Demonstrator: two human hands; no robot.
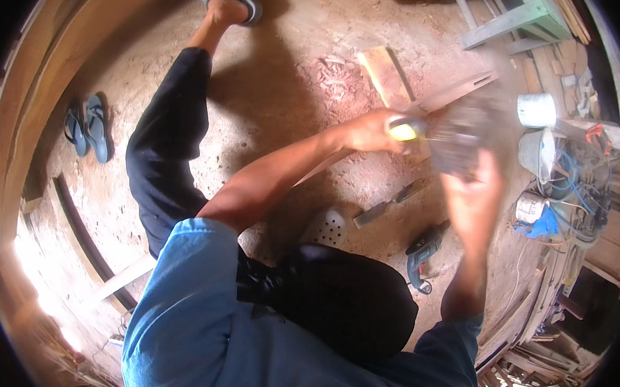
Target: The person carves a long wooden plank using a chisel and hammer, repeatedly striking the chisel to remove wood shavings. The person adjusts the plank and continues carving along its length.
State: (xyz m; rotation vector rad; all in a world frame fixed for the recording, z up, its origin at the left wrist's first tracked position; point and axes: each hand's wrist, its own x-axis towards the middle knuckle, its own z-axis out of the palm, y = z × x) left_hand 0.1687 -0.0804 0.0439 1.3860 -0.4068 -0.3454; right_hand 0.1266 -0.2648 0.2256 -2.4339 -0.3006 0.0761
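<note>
My left hand (377,130) is closed round a yellow-and-black handled tool (404,131), upright over a long wooden beam (453,94); its blade end is hidden. A rectangular slot is cut near the beam's far end. Close beside it, my right hand (476,176) grips a dark brown block (459,138), smeared by motion, so its exact kind is unclear. Under the beam lies a short wood piece (386,74), with reddish wood chips (339,82) to its left. On the floor nearer me are a flat dark tool (390,204) and a power drill (421,254).
Metal cans (536,111) and a bucket (537,155) of cables stand at right. A pale green stool (513,25) is at far right. Flip-flops (95,128) lie at left, past my stretched leg (167,124). A perforated clog (326,228) shows by my knee.
</note>
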